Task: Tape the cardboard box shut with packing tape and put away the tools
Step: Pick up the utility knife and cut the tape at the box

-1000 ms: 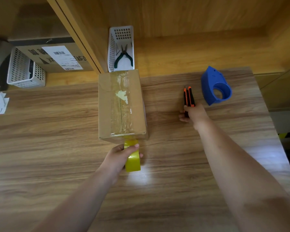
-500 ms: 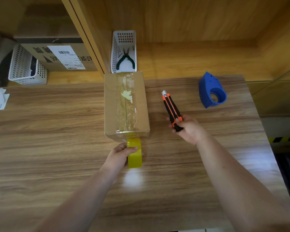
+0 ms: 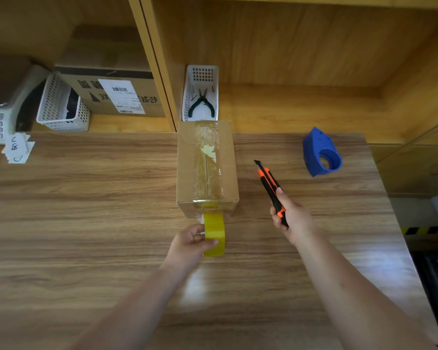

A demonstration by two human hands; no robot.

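A brown cardboard box [image 3: 187,170] lies on the wooden table [image 3: 86,210], flaps closed, with a strip of clear tape along its top seam and down its near face. A yellow tape roll [image 3: 214,231] stands on edge just in front of the box, its tape still joined to the box. My left hand [image 3: 190,242] grips that roll. To the right of the box, my right hand [image 3: 292,218] holds an orange-and-black utility knife [image 3: 268,179] above the table, blade end pointing away and to the left.
A blue tape dispenser [image 3: 320,152] sits at the table's far right. A white basket [image 3: 201,93] with green-handled pliers [image 3: 201,104] stands on the shelf behind the box. Further left are another white basket [image 3: 58,107], a labelled carton [image 3: 116,97] and paper notes [image 3: 17,147].
My right hand picked the knife up from beside the blue dispenser and carried it left and nearer, toward the box's near end. My left hand has kept hold of the roll.
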